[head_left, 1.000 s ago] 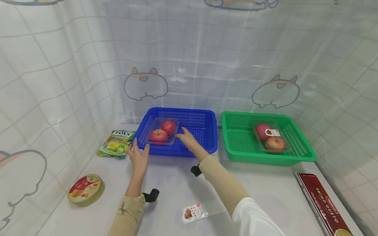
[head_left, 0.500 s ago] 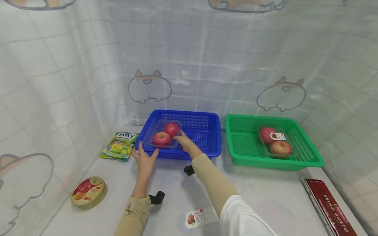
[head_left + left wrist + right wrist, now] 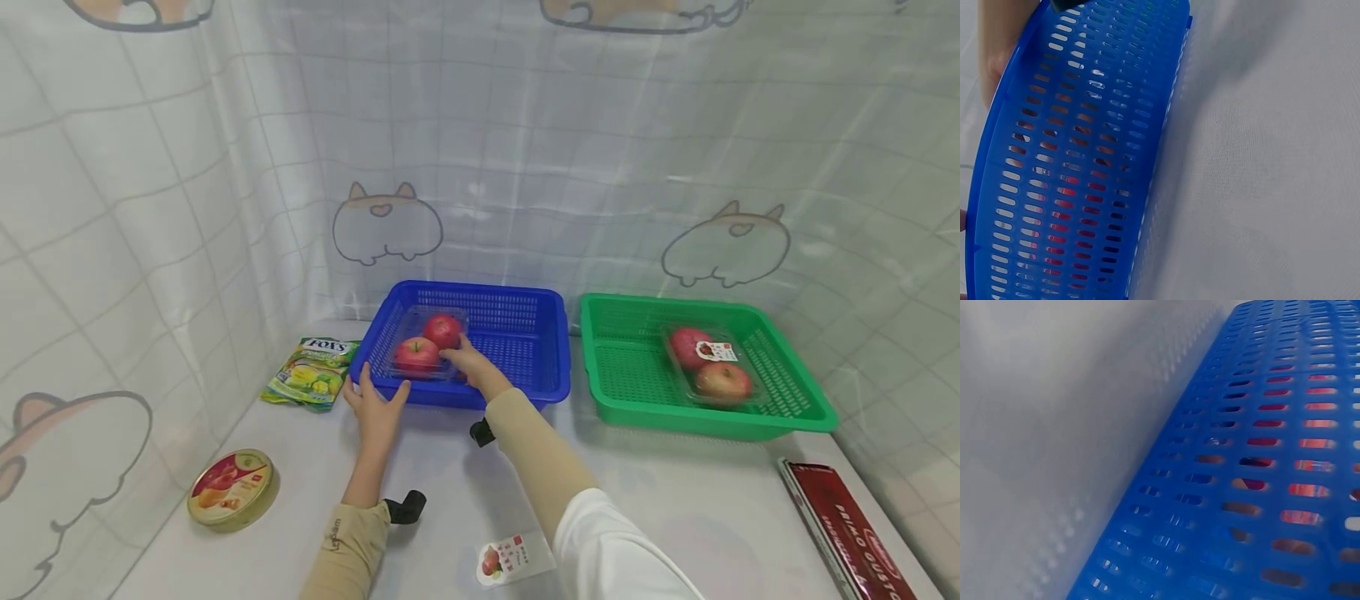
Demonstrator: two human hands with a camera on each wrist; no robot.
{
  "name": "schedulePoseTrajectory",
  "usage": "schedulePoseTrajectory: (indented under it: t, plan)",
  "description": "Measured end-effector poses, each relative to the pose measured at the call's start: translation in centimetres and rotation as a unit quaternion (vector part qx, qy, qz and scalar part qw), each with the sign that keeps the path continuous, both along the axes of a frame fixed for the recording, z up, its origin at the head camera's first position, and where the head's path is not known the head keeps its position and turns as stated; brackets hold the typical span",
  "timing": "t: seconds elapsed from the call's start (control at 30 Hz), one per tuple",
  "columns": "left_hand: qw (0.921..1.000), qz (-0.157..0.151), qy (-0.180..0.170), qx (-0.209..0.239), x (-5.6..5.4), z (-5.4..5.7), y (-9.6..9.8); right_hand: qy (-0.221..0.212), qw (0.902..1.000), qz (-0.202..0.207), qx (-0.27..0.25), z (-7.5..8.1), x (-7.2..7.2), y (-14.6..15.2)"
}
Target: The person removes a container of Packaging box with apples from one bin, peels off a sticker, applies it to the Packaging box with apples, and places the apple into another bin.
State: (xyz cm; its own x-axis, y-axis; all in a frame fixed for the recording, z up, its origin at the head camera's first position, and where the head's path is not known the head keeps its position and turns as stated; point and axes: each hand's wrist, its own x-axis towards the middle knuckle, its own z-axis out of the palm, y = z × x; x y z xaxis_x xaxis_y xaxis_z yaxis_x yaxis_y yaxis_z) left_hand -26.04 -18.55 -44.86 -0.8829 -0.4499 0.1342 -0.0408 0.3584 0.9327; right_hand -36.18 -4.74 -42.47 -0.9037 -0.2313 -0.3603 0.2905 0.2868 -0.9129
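Observation:
In the head view, a clear plastic box of two red apples (image 3: pixel 417 357) lies in the left part of a blue basket (image 3: pixel 525 396). My right hand (image 3: pixel 474 365) reaches over the basket's front rim to the box's right side, its thumb overlapping the near apple. Its other fingers are partly hidden, so I cannot tell whether they grip the box. My left hand (image 3: pixel 377 410) is at the basket's front left corner, fingers spread and fingertips right at the rim. Through the slots of the basket wall (image 3: pixel 1104 112), the left wrist view shows red apple skin.
A green basket (image 3: pixel 630 408) on the right holds another clear box of apples (image 3: pixel 723 383), labelled. Around them are a FOX'S candy bag (image 3: pixel 313 375), a round tin (image 3: pixel 232 490), an apple-printed label (image 3: pixel 504 560) and a red spaghetti box (image 3: pixel 843 525). A patterned curtain (image 3: pixel 510 167) stands behind.
My right hand has moved left and down, from the gap beside the apple box onto its right side. My left hand stays at the basket's front left rim. The whole view shifts slightly.

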Motion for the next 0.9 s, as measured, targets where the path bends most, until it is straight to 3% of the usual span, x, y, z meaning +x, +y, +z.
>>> schedulePoseTrajectory:
  t: [0.07, 0.17, 0.27, 0.37, 0.4, 0.5, 0.73, 0.8, 0.9]
  plan:
    - [1.0000, 0.000, -0.001, -0.001, 0.0, 0.0, 0.1, 0.019, 0.9996, -0.003, 0.022, -2.3, -1.8, -0.4]
    - [1.0000, -0.002, -0.007, -0.001, 0.1, -0.2, 0.2, 0.030, 0.9991, -0.009, 0.028, -7.4, -6.0, -1.1]
    - [0.9999, -0.002, -0.010, 0.001, 0.2, -0.3, 0.3, 0.019, 0.9995, -0.013, -0.021, -12.9, -10.8, -1.9]
    - [1.0000, 0.002, -0.008, 0.002, 0.3, -0.2, 0.2, 0.003, 0.9958, -0.025, -0.088, -14.8, -12.4, -2.5]
    - [1.0000, 0.003, -0.007, 0.003, 0.4, -0.2, 0.1, -0.003, 0.9936, -0.029, -0.109, -14.8, -12.4, -2.6]
    - [1.0000, 0.006, -0.002, 0.006, 0.4, -0.1, 0.0, -0.012, 0.9879, -0.039, -0.149, -12.7, -10.9, -2.3]
    - [1.0000, 0.001, 0.001, 0.000, -0.1, -0.3, -0.1, -0.055, 0.9826, -0.075, -0.161, -1.0, -1.8, 0.5]
    - [1.0000, 0.000, 0.001, -0.001, -0.1, -0.4, -0.2, -0.065, 0.9820, -0.076, -0.161, 1.1, -0.2, 1.2]
    - [1.0000, -0.001, 0.006, 0.004, -0.1, -0.5, 0.0, -0.081, 0.9787, -0.084, -0.169, 2.9, 1.4, 2.3]
